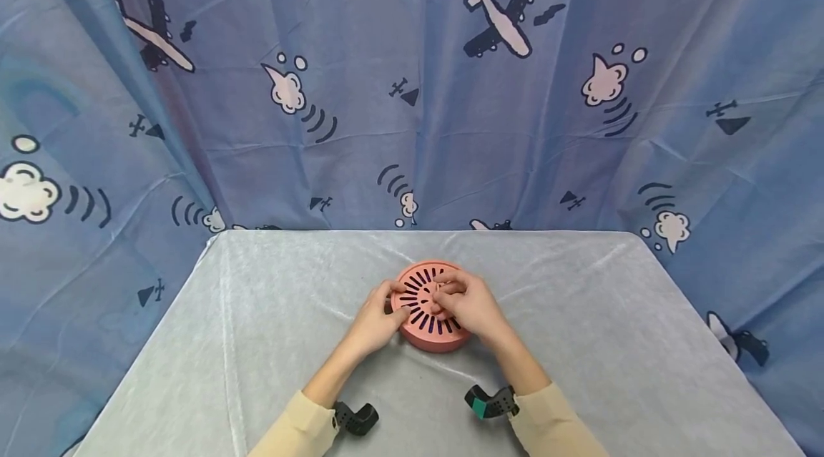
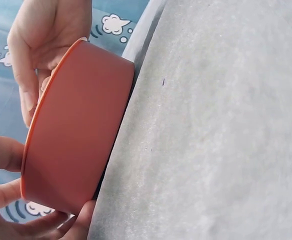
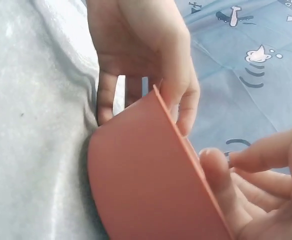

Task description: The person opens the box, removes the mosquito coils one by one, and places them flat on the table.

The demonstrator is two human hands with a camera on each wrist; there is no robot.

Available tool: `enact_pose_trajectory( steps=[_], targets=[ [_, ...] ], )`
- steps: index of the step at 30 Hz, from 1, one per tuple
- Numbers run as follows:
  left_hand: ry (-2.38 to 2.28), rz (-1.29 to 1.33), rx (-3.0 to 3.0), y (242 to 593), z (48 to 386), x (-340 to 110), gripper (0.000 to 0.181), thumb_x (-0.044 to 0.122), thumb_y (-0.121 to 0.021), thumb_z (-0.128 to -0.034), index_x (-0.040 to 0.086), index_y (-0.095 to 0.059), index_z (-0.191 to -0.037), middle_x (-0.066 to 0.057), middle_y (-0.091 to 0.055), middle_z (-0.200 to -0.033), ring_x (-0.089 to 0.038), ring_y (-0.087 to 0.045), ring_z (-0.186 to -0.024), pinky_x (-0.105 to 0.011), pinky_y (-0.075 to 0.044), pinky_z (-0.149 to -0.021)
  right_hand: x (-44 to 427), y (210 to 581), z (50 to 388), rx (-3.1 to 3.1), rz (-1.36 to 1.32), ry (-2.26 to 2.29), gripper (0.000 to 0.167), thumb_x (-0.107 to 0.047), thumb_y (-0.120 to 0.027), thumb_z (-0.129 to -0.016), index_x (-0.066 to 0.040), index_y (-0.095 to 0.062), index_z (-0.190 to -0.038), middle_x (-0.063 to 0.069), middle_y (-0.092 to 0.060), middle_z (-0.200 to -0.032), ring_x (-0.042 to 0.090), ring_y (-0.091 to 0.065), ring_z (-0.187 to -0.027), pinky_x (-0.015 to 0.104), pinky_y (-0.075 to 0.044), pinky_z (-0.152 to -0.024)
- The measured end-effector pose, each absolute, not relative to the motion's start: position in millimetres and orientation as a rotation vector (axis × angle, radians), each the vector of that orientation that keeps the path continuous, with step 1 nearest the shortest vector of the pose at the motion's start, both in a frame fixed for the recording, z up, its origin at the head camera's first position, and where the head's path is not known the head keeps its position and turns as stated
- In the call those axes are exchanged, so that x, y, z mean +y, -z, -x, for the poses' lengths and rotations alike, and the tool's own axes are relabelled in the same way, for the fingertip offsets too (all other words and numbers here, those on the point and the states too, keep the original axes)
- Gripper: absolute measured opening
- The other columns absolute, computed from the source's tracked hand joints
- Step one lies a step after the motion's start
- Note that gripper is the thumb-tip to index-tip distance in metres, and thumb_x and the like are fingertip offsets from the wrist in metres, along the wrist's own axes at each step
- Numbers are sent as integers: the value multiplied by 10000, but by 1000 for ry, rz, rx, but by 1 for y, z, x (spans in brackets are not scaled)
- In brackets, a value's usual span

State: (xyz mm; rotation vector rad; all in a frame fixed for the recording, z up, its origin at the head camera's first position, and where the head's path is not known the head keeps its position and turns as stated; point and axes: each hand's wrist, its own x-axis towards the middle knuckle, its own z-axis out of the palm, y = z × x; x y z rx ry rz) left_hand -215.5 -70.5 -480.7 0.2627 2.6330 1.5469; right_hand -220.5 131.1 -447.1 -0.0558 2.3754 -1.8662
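Note:
A round coral-pink mosquito coil holder (image 1: 433, 345) sits on the table, its slotted lid (image 1: 415, 296) facing up. My left hand (image 1: 375, 317) grips its left side, with thumb and a finger at the rim and other fingers low against the wall (image 2: 81, 125). Over the middle of the lid is my right hand (image 1: 473, 303), its fingers curled and the tips of thumb and index finger close together. Whether they pinch a part of the lid is hidden. In the right wrist view, the right hand (image 3: 266, 185) is just beyond the rim of the holder (image 3: 141, 170).
Pale grey cloth with a few creases covers the table (image 1: 309, 285). Behind and at both sides hangs a blue curtain (image 1: 360, 156) printed with planes and clouds. Each wrist wears a black strap mount, the left one (image 1: 357, 419) and the right one (image 1: 491, 402).

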Motion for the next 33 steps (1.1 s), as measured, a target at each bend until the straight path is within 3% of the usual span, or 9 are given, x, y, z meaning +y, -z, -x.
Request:
enact_pose_trajectory(
  steps=[9, 18, 24, 33],
  targets=[
    [-1518, -306, 2691, 480, 214, -71, 442, 175, -649, -939, 117, -557, -1367, -162, -537, -1358, -317, -528, -1238, -553, -415, -1040, 127, 448, 219, 2366, 31, 1913, 297, -33, -679, -960, 43, -637, -1244, 163, -710, -910, 225, -722, -710, 335, -600, -651],
    [-1548, -331, 2670, 478, 213, -73, 598, 279, -654, -966, 109, -441, -1498, -176, -534, -1300, -302, -593, -1147, -523, -477, -967, 130, 442, 217, 2485, 76, 1883, 279, -25, -698, -942, 55, -660, -1207, 147, -717, -877, 226, -722, -696, 352, -601, -656],
    [-1557, -343, 2651, 478, 213, -76, 585, 367, -641, -989, 85, -474, -1474, -188, -544, -1304, -333, -585, -1162, -528, -485, -959, 140, 437, 217, 2561, 57, 1847, 291, -46, -700, -949, 43, -660, -1223, 146, -725, -915, 221, -727, -716, 340, -600, -666],
    [-1688, -369, 2488, 479, 216, -77, 503, 280, -585, -1040, 35, -471, -1465, -240, -541, -1331, -364, -593, -1175, -337, -579, -773, 154, 424, 216, 2574, 49, 1864, 290, -50, -695, -952, 42, -661, -1225, 172, -720, -972, 218, -733, -733, 325, -600, -681]
  ],
)
